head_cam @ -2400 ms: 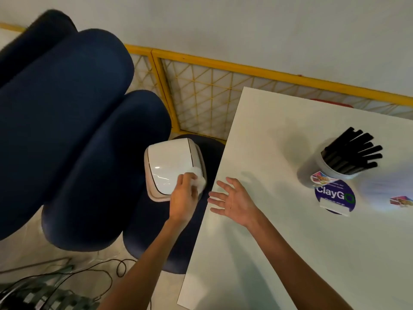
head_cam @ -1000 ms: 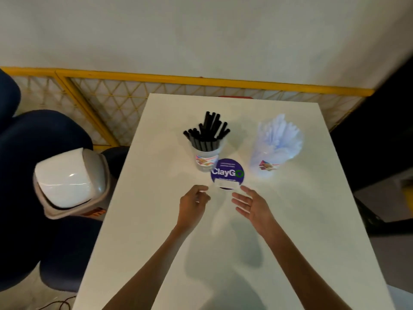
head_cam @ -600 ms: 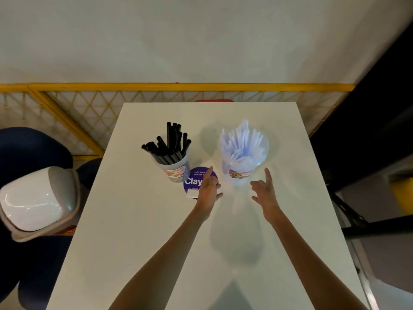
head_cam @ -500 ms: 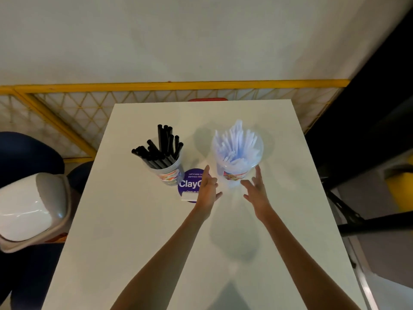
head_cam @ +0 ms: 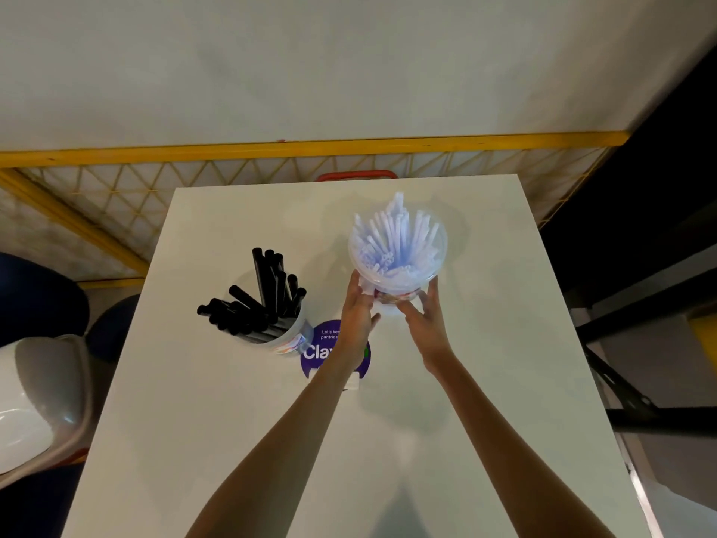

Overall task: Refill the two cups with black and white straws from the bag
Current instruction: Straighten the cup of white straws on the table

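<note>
Head view, right cup (head_cam: 390, 299) holds white straws (head_cam: 392, 242), left cup (head_cam: 291, 343) black straws (head_cam: 256, 304)

The table (head_cam: 232, 421) was plain white. Black straws (head_cam: 264, 300) stood in a clear cup (head_cam: 295, 335) with a multicoloured label; white straws (head_cam: 395, 242), tinged pale blue, filled a second clear cup (head_cam: 437, 262). A round purple sticker (head_cam: 314, 355) bore white lettering. The railing (head_cam: 310, 147) was yellow, its lattice triangular.

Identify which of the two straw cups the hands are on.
The cup with white straws, the right one: the left hand and right hand hold its lower wall. The cup with black straws stands untouched.
</note>
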Motion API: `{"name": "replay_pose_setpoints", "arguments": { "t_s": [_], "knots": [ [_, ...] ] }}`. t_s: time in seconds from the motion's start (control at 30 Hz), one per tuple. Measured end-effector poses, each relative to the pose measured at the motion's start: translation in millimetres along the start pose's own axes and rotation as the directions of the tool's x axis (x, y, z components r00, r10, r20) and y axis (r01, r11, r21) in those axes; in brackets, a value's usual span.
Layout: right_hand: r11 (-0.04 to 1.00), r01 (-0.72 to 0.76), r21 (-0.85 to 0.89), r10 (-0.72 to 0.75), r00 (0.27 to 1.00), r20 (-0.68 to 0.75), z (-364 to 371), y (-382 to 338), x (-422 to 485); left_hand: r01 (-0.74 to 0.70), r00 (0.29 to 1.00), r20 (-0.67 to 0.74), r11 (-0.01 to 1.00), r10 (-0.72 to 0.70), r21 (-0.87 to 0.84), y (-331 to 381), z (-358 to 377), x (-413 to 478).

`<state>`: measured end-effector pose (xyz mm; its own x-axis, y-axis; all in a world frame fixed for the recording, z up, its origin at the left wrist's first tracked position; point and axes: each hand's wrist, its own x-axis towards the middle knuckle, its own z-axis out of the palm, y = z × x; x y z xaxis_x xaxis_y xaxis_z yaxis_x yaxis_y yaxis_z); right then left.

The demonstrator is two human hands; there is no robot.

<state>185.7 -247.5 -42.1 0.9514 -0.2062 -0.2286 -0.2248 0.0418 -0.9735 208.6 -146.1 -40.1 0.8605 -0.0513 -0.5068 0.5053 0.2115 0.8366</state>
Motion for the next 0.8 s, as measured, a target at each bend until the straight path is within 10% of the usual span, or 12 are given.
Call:
{"name": "replay_pose_setpoints", "arguments": {
  "t_s": [0.8],
  "knots": [
    [0.985, -0.143, -0.101, 0.14, 0.989, -0.041, 10, -3, 41, -0.047, 0.999, 0.015, 0.996, 0.046, 0.076, 14, 7, 29]
  ]
}}
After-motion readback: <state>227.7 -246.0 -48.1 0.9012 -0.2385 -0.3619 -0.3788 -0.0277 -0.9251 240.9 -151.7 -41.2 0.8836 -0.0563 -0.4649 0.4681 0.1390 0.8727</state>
